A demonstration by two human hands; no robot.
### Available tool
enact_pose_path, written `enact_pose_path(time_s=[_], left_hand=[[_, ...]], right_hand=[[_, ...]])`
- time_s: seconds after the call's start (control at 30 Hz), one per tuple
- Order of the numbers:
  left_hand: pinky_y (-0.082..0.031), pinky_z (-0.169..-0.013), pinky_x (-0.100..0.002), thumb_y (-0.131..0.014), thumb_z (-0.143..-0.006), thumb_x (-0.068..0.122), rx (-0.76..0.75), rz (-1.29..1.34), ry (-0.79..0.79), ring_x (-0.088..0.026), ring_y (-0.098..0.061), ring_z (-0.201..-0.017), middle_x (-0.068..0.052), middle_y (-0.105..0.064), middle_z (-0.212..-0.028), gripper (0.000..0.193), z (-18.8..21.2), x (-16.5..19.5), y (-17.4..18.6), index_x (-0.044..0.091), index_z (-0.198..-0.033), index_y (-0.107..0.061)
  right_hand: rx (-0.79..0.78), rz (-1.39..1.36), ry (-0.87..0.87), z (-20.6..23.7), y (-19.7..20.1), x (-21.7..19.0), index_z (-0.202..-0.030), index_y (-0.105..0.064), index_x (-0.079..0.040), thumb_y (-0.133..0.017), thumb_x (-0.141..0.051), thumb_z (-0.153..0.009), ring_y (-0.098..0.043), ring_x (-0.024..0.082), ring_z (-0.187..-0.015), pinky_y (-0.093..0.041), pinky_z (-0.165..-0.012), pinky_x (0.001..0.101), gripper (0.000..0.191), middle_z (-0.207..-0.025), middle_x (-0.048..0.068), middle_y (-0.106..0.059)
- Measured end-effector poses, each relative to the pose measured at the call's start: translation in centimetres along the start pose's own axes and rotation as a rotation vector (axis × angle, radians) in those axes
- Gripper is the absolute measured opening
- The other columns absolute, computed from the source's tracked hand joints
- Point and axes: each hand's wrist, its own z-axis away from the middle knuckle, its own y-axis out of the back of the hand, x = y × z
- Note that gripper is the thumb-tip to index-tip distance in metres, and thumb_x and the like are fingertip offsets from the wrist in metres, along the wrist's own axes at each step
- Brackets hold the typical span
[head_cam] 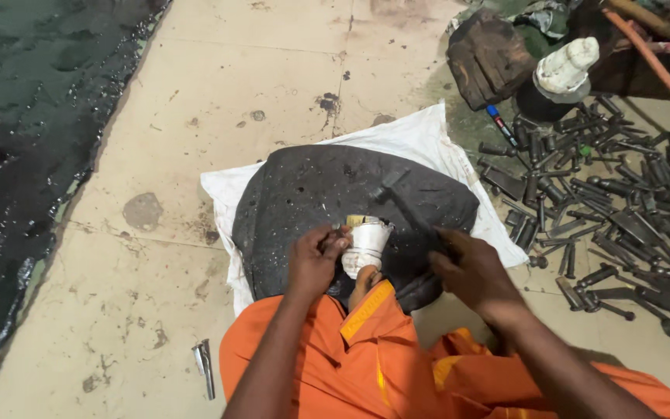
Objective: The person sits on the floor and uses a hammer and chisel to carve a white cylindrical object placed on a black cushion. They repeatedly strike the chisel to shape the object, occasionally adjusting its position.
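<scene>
My left hand (316, 262) pinches a small dark piece that I cannot make out, pressing it against a black, rounded slab (304, 194). Right beside its fingers stands a white cloth-wrapped stub (366, 244). My right hand (471, 271) is closed around the handle of a dark hammer (397, 200), whose head rests on the slab just above the white stub. The slab lies on a white sack (420, 136) spread on the floor. My orange-clothed legs (350, 357) sit below the slab.
Several dark metal punches and bolts (606, 202) lie scattered on the right. Behind them are a dark wooden block (486, 58), a white knob on a black base (568, 66), a blue marker (499, 124) and an orange pipe (653, 62). A small metal clip (205, 368) lies lower left. Dark wet ground (32, 140) borders the left.
</scene>
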Motion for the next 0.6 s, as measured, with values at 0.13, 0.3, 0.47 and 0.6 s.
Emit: enact_pose_path(time_s=[0.13,0.3,0.47,0.6], left_hand=[[-0.057,-0.069,-0.028,-0.075,-0.087,0.006,-0.091,-0.033,0.068,-0.009,-0.073,-0.075,-0.006,-0.08,-0.086,0.015,-1.8,0.4,-0.3,0.001,-0.1,-0.077],[-0.051,-0.061,-0.034,-0.081,-0.084,0.014,-0.2,-0.205,0.046,-0.017,-0.067,-0.062,-0.007,-0.077,-0.075,0.014,-2.5,0.8,-0.8,0.006,-0.094,-0.076],[-0.05,-0.06,-0.038,-0.084,-0.078,0.02,-0.197,-0.375,-0.106,-0.026,-0.069,-0.063,-0.01,-0.072,-0.071,0.015,-3.1,1.2,-1.2,0.01,-0.085,-0.075],[-0.053,-0.058,-0.038,-0.077,-0.081,0.015,-0.216,-0.318,-0.141,-0.025,-0.072,-0.063,-0.009,-0.072,-0.072,0.005,-3.2,1.4,-1.3,0.012,-0.084,-0.076]], right_hand=[[-0.123,-0.192,-0.09,3.6,2.5,-1.1,-0.153,-0.047,-0.017,-0.056,-0.012,-0.1,-0.058,0.014,-0.057,-0.051,-0.054,0.0327,0.054,-0.072,0.007,-0.066],[-0.134,-0.053,-0.293,5.7,3.9,-1.9,-0.156,-0.042,-0.02,-0.055,-0.012,-0.1,-0.051,0.018,-0.045,-0.046,-0.043,0.0368,0.058,-0.067,0.008,-0.064],[-0.012,-0.008,0.089,5.5,5.7,-3.7,-0.161,-0.039,-0.016,-0.055,-0.012,-0.096,-0.058,0.012,-0.042,-0.051,-0.039,0.0306,0.067,-0.067,0.007,-0.07],[0.077,0.155,0.167,5.3,5.6,-5.6,-0.16,-0.041,-0.018,-0.058,-0.014,-0.099,-0.061,0.012,-0.041,-0.05,-0.043,0.0301,0.063,-0.066,0.007,-0.072]])
